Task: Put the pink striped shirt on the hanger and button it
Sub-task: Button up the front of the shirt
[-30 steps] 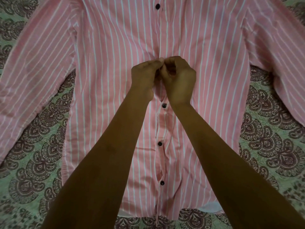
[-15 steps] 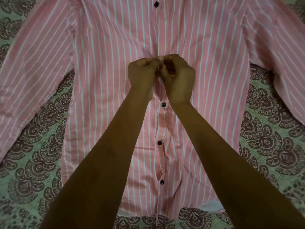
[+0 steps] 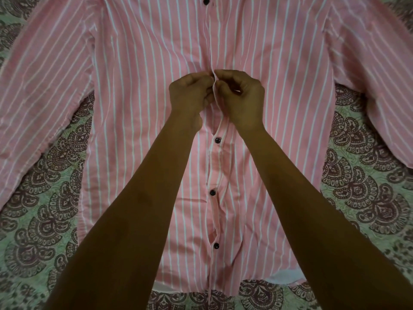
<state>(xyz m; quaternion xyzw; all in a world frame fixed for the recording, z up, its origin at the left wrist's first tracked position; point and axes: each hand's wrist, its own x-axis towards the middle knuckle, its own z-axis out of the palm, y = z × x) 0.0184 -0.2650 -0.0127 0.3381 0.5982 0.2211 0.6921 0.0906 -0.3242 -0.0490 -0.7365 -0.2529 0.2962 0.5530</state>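
Observation:
The pink striped shirt (image 3: 143,90) lies flat, front up, sleeves spread to both sides. Three dark buttons below my hands sit fastened along the placket: one (image 3: 217,140), one (image 3: 212,192) and one (image 3: 216,245). Another dark button (image 3: 206,0) shows at the top edge. My left hand (image 3: 190,95) and my right hand (image 3: 241,97) meet at mid-chest, each pinching a placket edge (image 3: 214,79) between thumb and fingers. The button under my fingers is hidden. No hanger is in view.
A green bedspread with dark maroon paisley print (image 3: 44,209) lies under the shirt and shows on both sides and along the bottom. A bit of white lining (image 3: 283,278) peeks out at the hem.
Both hands have crept slightly up the placket together. The placket edge now stands up as a thin ridge between my fingertips.

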